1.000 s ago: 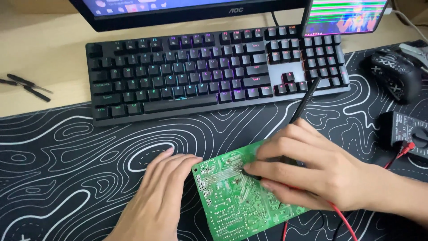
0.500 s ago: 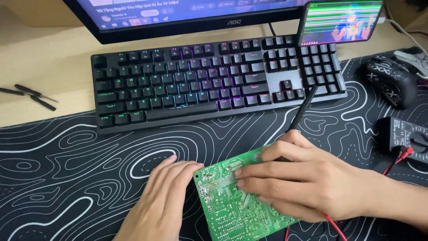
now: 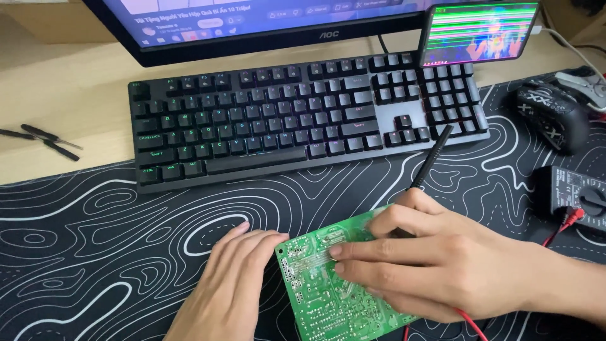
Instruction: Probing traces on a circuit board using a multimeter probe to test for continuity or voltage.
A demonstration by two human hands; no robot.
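**A:** Where are the hands?

**B:** Both are near the viewer, low in the scene, on a black mat [image 3: 95, 252] with white wavy lines. The left hand [image 3: 227, 287] lies flat, fingers together and stretched out, holding nothing; its fingertips touch the left edge of a green circuit board [image 3: 315, 290]. The right hand [image 3: 442, 265] rests on top of the board, covering its right part.

**A:** Does the right hand hold anything?

**B:** Yes. Its fingers [image 3: 366, 249] are closed around a black probe [image 3: 429, 158], which slants up and away to the far right, toward the keyboard. The tip is hidden under the hand. A red wire [image 3: 470, 322] comes out below the hand.

**A:** And the board?

**B:** It lies flat on the mat, solder side up, between the two hands, slightly turned.

**A:** What else is there?

**B:** A black keyboard [image 3: 284, 120] lies beyond the mat's far edge on the wooden tabletop [image 3: 63, 107], with a monitor [image 3: 252, 25] behind it. A phone [image 3: 480, 31] with a lit screen stands at far right. A black meter [image 3: 577, 196] sits on the right, a red plug in it. Two black tools [image 3: 44, 140] lie at far left.
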